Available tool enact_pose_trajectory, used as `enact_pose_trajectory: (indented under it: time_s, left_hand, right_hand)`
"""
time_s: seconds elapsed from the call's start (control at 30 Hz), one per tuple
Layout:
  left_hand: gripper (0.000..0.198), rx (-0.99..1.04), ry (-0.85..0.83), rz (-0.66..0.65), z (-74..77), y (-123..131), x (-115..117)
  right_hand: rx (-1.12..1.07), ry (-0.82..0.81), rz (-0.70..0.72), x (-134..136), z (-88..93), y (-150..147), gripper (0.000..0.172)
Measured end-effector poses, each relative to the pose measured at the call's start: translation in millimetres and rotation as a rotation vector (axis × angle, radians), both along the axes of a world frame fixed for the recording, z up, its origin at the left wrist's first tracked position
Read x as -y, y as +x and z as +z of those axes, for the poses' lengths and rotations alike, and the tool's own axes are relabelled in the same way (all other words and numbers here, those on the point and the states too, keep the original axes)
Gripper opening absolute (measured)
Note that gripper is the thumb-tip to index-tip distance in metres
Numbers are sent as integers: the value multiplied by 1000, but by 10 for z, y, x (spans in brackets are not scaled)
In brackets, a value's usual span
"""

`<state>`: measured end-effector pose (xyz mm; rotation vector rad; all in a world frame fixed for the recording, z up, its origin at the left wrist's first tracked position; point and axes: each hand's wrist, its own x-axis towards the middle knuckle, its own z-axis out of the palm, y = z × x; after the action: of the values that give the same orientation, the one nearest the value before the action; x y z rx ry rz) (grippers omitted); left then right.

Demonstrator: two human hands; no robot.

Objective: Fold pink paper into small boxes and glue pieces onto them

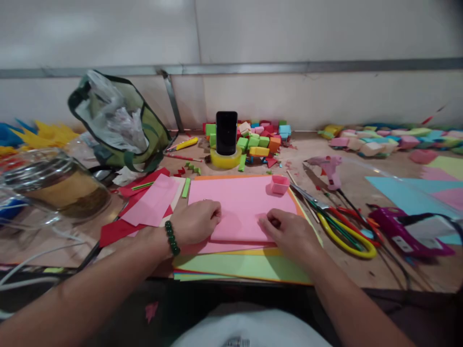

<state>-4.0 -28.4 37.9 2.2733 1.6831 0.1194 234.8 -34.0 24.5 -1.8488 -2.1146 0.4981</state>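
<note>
A sheet of pink paper (240, 224) lies in front of me, its near edge folded over, on a stack of coloured sheets (238, 266). My left hand (199, 219), with a green bead bracelet (172, 238) at the wrist, is closed at the left side of the fold; its fingertips are hidden. On the right side, my right hand (289, 233) has its thumb and curled forefinger together at the pink paper. A small pink paper box (279, 184) stands on the sheet's far right corner.
Scissors (336, 226) and a pink glue gun (329, 171) lie to the right, near a magenta device (408, 233). Behind are a phone (226, 132) on a yellow tape roll (226, 159) and folded paper pieces (258, 141). Leftward stand a green bag (154, 120) and a jar (68, 193).
</note>
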Motion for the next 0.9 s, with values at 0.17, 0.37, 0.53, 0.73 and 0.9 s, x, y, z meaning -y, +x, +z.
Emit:
enact_pose_trajectory:
  time_s: [0.17,0.37,0.53,0.73,0.9]
  left_hand:
    - [18,13,175,-208,30,75,14]
    - [39,45,35,-575,147,58,-5]
    - [24,9,38,-504,239,22,162]
    - [19,68,-54,-454,252,25,166]
    - [19,47,-17,-469,266,43,182]
  right_hand:
    - [68,-1,18,25,-29,-18,24]
    - [1,315,187,2,-74,28,34]
    - [-81,294,711,33,57,-45,30]
    - [-59,200,872,51,154,-145,25]
    - [16,209,994,43,138,-163,24]
